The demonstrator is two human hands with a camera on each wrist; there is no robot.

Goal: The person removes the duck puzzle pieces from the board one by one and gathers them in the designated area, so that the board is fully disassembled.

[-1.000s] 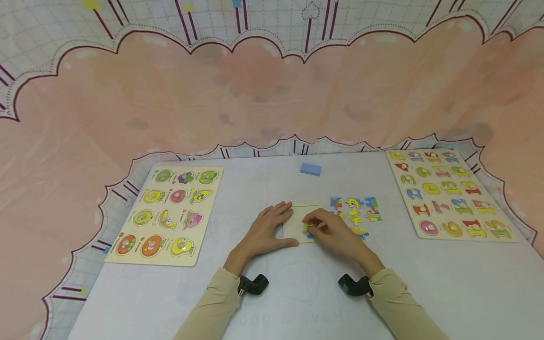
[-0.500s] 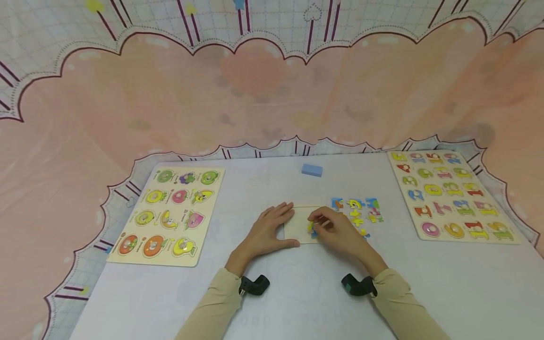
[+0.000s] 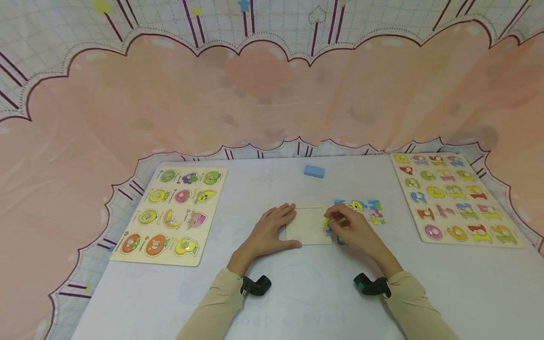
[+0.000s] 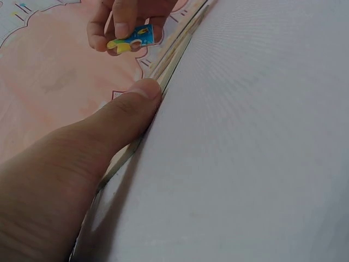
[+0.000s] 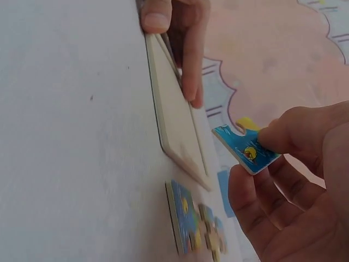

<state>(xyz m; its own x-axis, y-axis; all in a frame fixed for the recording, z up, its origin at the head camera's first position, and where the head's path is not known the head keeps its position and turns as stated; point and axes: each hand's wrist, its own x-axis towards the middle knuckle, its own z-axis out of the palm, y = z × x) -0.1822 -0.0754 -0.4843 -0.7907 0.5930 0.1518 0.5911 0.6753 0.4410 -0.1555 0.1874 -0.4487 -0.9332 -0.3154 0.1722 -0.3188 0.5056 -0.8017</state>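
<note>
In the head view my left hand (image 3: 272, 229) rests with straight fingers along the left side of a shallow pale wooden puzzle tray (image 3: 308, 226). Its thumb lies at the tray's near edge, as the left wrist view shows close up. My right hand (image 3: 350, 231) is by the tray's right edge and pinches a jigsaw piece (image 5: 248, 147) between thumb and fingers. That piece is blue with a yellow knob and a small yellow figure. Other colourful jigsaw pieces (image 3: 376, 212) lie on the table right of the tray, partly hidden by the right hand.
A board of fruit pictures (image 3: 170, 217) lies at the left of the white table (image 3: 272, 302). On the right is a board of colourful numbers (image 3: 454, 198). A small blue block (image 3: 314, 171) sits beyond the tray, near the back edge. A patterned peach cloth (image 3: 272, 104) hangs behind.
My right hand has moved right with the jigsaw piece, from over the tray to its right edge, baring more of the tray. The left hand stays at the tray's left side.
</note>
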